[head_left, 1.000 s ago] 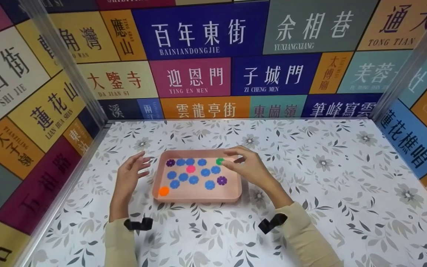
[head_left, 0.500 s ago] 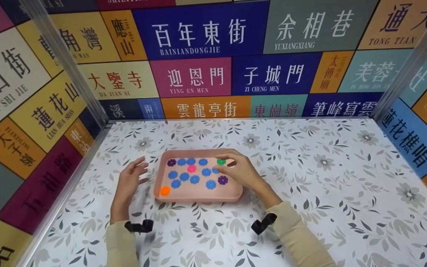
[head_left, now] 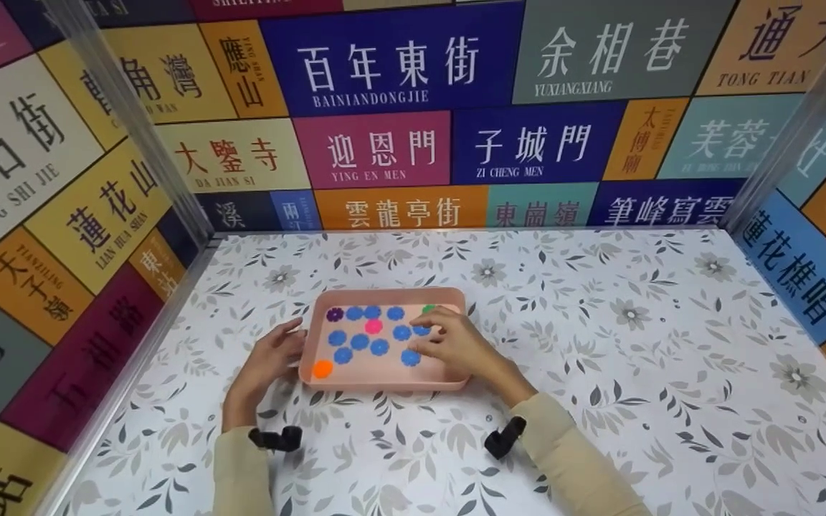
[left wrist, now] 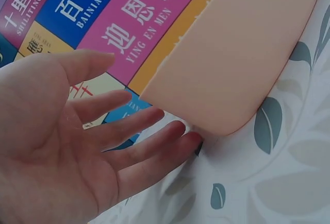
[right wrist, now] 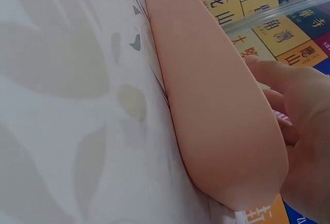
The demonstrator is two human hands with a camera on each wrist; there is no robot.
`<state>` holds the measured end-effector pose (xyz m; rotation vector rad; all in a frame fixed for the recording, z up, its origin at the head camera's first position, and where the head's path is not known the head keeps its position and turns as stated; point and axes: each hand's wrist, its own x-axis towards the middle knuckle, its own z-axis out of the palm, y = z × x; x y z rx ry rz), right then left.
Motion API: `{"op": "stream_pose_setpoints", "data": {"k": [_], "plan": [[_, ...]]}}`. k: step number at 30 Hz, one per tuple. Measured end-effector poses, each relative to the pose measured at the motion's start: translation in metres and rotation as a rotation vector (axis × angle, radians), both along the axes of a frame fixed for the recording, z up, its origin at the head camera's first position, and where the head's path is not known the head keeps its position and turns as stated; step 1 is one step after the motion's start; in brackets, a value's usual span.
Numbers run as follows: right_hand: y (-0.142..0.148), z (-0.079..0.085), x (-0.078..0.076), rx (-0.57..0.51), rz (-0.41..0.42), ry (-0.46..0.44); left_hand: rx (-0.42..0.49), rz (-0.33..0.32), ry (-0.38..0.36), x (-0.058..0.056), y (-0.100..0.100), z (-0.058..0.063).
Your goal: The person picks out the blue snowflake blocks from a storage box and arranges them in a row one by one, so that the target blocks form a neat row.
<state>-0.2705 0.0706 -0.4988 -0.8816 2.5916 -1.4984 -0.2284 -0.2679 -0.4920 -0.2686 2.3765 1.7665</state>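
A shallow pink tray (head_left: 384, 381) holds several small flower-shaped pieces. Most are blue, like the blue piece (head_left: 379, 347); there are also a dark purple piece (head_left: 335, 314), a pink piece (head_left: 373, 327) and an orange piece (head_left: 322, 369). A green piece (head_left: 429, 309) shows partly behind my right fingers. My right hand (head_left: 463, 345) reaches over the tray's right side, thumb and fingers apart and slightly bent, hiding part of the tray floor. At the tray's left wall, my left hand (left wrist: 98, 136) has its fingers loosely extended, fingertips close to the wall.
White cloth with a grey leaf and flower print covers the table (head_left: 599, 315). Panels with coloured street-sign lettering (head_left: 391, 61) stand behind and at both sides, with clear corner posts. A black strap mount (head_left: 506, 437) sits on each wrist.
My right hand has moved left and nearer over the tray, covering the purple piece at lower right. My left hand has come right, up to the tray's left wall.
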Motion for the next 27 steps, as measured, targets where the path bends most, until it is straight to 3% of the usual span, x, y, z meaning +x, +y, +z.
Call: {"op": "stream_pose_setpoints", "data": {"k": [4,14,19,27], "plan": [[-0.002,-0.002,0.002,0.042,-0.004,0.005,0.003,-0.030,-0.033,0.001,-0.002,-0.001],[-0.006,-0.003,0.006,0.293,-0.057,0.084,-0.038,-0.081,-0.051,0.003,-0.008,-0.009],[-0.009,-0.004,0.007,0.351,-0.047,0.098,-0.035,-0.080,-0.047,0.003,-0.010,-0.013],[-0.011,-0.002,0.007,0.388,-0.059,0.118,0.045,-0.063,0.009,0.003,-0.011,-0.020]]}}
